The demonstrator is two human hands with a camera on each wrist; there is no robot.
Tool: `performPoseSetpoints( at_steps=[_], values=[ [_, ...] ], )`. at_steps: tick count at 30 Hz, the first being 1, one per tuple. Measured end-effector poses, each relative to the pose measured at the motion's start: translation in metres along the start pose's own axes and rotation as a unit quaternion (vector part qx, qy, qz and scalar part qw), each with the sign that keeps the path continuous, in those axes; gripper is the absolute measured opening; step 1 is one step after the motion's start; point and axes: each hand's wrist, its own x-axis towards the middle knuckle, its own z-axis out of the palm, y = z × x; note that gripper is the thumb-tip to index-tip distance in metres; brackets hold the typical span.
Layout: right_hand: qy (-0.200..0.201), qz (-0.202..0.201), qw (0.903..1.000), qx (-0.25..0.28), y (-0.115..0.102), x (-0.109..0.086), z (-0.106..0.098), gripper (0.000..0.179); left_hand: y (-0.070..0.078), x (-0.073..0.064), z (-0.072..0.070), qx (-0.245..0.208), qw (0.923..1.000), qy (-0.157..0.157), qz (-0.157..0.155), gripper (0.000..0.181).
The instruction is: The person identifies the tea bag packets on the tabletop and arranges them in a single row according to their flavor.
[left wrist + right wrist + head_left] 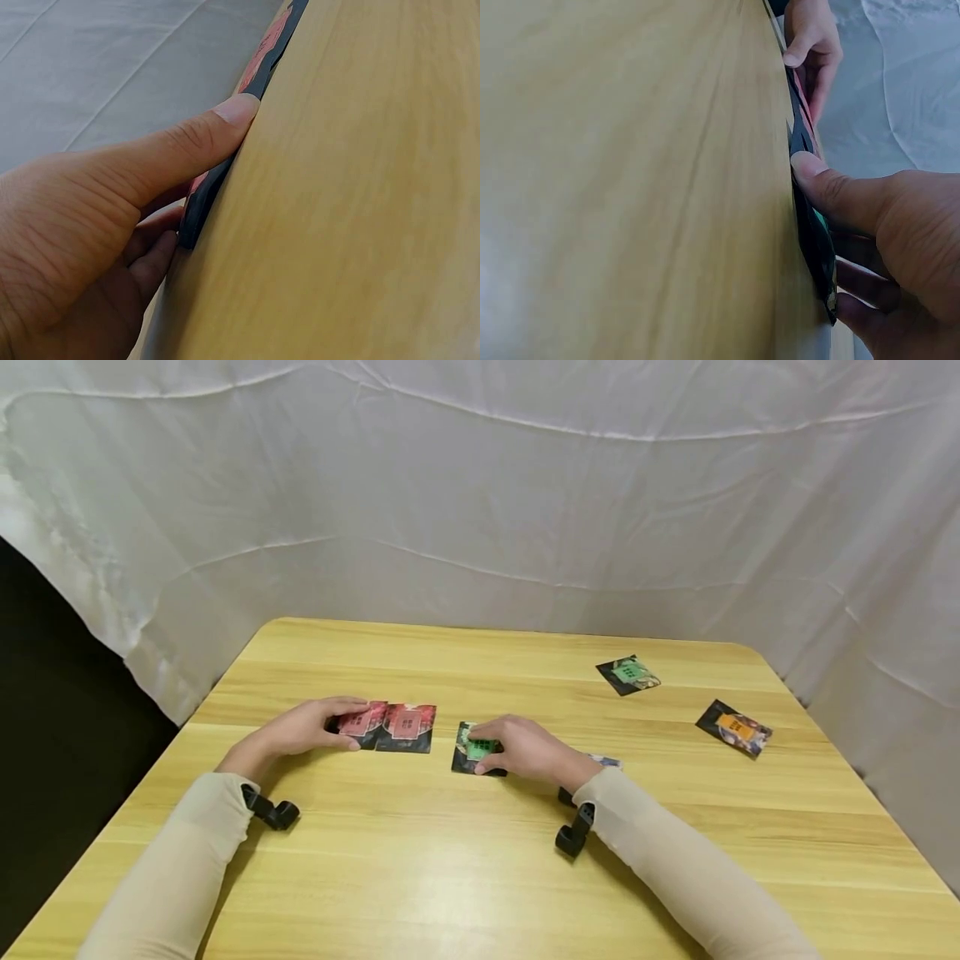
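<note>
On the wooden table (465, 868), the right hand (525, 750) pinches a green packet (476, 750); the left hand (307, 728) pinches 1 of 2 red packets (386, 727) lying side by side. Farther right lie an orange packet (733, 727) and another green packet (628, 674).

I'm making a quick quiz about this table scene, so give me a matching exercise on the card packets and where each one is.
Things:
1. red packets
2. near green packet
3. orange packet
4. far green packet

Places:
A. alone near the table's right edge
B. under the right hand
C. alone toward the far side
D. at the left hand

Pairs: 1-D, 2-B, 3-A, 4-C
</note>
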Motion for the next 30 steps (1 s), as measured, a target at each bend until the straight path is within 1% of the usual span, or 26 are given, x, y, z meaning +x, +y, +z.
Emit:
performPoseSetpoints(
  at_steps=[5,9,18,30],
  values=[
    [-0.013,0.020,0.9994,0.025,0.000,0.006,0.001,0.060,-0.001,0.000,0.001,0.002,1.0000,0.000,-0.001,0.075],
    [-0.017,0.033,0.9987,0.034,0.000,0.011,0.001,0.061,-0.001,0.000,0.001,0.000,1.0000,-0.002,-0.002,0.075],
    [-0.023,0.038,0.9983,0.038,0.000,0.022,0.000,0.062,0.000,-0.001,0.000,0.003,1.0000,-0.003,-0.004,0.075],
    [-0.031,0.035,0.9972,0.058,0.007,0.033,0.001,0.062,0.000,0.000,0.001,0.005,1.0000,-0.001,0.000,0.075]
  ],
)
